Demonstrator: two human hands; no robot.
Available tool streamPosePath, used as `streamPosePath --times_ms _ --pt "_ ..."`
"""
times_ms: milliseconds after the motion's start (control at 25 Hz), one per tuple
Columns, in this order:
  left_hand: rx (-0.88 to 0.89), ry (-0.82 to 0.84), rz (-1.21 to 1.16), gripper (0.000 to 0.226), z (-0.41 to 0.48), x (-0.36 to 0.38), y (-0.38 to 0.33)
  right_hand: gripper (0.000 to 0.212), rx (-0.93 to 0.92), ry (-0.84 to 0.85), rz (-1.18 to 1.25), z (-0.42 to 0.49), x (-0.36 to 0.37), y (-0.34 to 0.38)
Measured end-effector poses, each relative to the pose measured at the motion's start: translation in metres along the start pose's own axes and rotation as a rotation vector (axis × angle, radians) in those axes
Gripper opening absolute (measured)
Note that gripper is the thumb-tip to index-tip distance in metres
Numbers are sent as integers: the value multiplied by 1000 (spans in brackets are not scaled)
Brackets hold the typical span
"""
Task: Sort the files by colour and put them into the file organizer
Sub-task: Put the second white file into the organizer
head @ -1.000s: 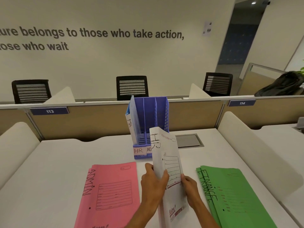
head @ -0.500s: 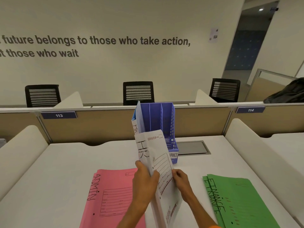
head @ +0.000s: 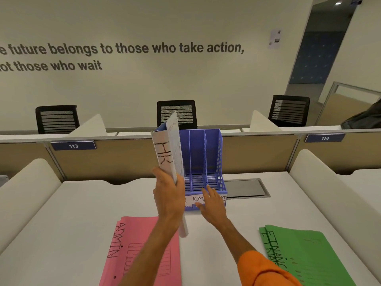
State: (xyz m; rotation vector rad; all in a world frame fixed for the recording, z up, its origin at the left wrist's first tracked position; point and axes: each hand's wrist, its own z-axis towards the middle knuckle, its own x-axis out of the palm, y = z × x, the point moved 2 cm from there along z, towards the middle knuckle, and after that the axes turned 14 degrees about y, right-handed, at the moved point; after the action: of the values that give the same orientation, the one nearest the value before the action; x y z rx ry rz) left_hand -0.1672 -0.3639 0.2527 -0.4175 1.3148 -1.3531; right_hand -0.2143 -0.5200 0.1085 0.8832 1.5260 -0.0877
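Note:
My left hand (head: 168, 195) grips a white file marked HR (head: 165, 149), held upright in front of the left slot of the blue file organizer (head: 204, 162). Another white file stands behind it in that slot. My right hand (head: 211, 203) is off the file, fingers spread, touching the organizer's front label strip. A pink file marked ADMIN (head: 142, 250) lies flat at the near left. Green files marked FINANCE (head: 305, 254) lie at the near right.
The white desk (head: 61, 213) has padded dividers on both sides and a beige partition behind. A grey cable hatch (head: 245, 187) sits right of the organizer. Three black chairs stand beyond the partition.
My right hand let go of the white file and moved to the organizer's front. My left hand raised the file and carried it forward to the organizer's left slot.

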Motion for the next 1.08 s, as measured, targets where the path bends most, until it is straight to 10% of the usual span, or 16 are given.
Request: streamPosePath --times_ms 1080 --pt "137 -135 -127 39 141 127 77 87 -20 55 -137 67 53 -30"
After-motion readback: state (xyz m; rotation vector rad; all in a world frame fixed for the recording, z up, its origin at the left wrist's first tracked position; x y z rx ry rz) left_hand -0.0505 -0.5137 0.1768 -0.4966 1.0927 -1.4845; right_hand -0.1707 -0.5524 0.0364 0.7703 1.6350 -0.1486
